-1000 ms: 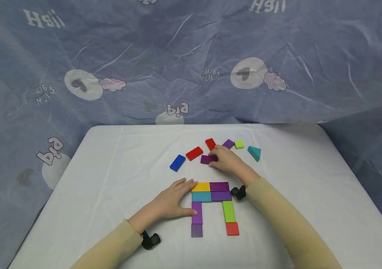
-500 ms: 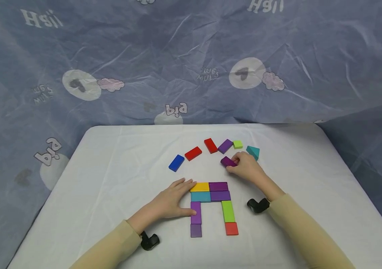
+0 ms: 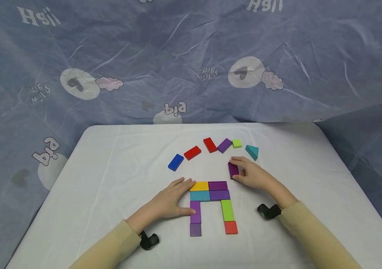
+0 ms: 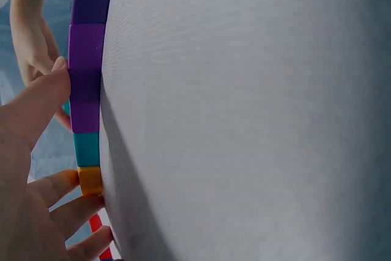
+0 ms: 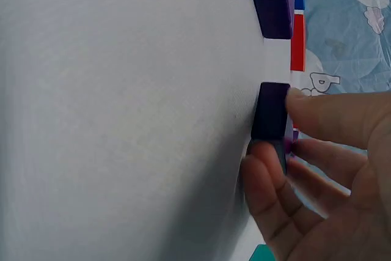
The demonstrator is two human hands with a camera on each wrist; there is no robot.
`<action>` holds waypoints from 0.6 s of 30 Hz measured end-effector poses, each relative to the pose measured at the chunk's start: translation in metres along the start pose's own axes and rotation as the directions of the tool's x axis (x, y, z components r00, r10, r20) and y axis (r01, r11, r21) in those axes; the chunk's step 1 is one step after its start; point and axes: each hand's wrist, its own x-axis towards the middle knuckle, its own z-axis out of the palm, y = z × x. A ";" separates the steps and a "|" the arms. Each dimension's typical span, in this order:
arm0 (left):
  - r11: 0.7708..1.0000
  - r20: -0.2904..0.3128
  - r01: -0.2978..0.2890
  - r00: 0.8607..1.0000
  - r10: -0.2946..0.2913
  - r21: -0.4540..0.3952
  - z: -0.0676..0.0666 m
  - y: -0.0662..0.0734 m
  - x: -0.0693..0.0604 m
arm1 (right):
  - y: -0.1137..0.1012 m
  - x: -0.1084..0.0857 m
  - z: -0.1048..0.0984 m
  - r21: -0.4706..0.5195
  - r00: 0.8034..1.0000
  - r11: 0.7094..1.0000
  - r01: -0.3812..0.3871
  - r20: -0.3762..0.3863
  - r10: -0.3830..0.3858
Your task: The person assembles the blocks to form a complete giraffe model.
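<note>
The right hand [image 3: 252, 175] pinches a dark purple block [image 3: 233, 170] between thumb and fingers, behind and to the right of the block arrangement; the right wrist view shows the same block [image 5: 270, 111] at the fingertips. With fingers spread, the left hand [image 3: 165, 200] rests at the arrangement's left side. Its thumb touches the upright purple block [image 3: 195, 211] and a fingertip meets the yellow block [image 3: 199, 186]. Beside yellow lies a dark purple block [image 3: 217, 185]; in front are a teal block [image 3: 199, 195] and a purple block [image 3: 219, 194]. The right leg is green [image 3: 227, 210] and red [image 3: 230, 227].
Toward the back of the white table [image 3: 110, 168] lie a blue block [image 3: 176, 162], two red blocks [image 3: 192, 152], a purple block [image 3: 224, 145], a small green block [image 3: 236, 143] and a teal triangle [image 3: 252, 152]. A patterned cloth [image 3: 191, 63] hangs behind.
From among the back blocks, the right hand has carried the dark purple block rightward and toward the front, turning it nearly lengthwise. The left hand has stayed in place.
</note>
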 end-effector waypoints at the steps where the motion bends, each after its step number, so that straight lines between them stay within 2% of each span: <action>1: 1.000 0.000 0.000 1.000 0.000 0.001 0.000 0.000 0.000 | 0.001 0.000 -0.001 0.019 1.000 1.000 0.016 0.022 -0.017; 7: 1.000 0.003 0.002 1.000 -0.002 0.000 -0.001 0.000 -0.001 | 0.007 -0.003 0.001 0.101 0.998 0.994 0.035 0.054 -0.040; 18: 1.000 -0.001 -0.006 1.000 0.006 -0.001 0.002 -0.002 0.001 | 0.004 -0.013 0.008 0.125 0.998 0.992 0.020 0.061 -0.028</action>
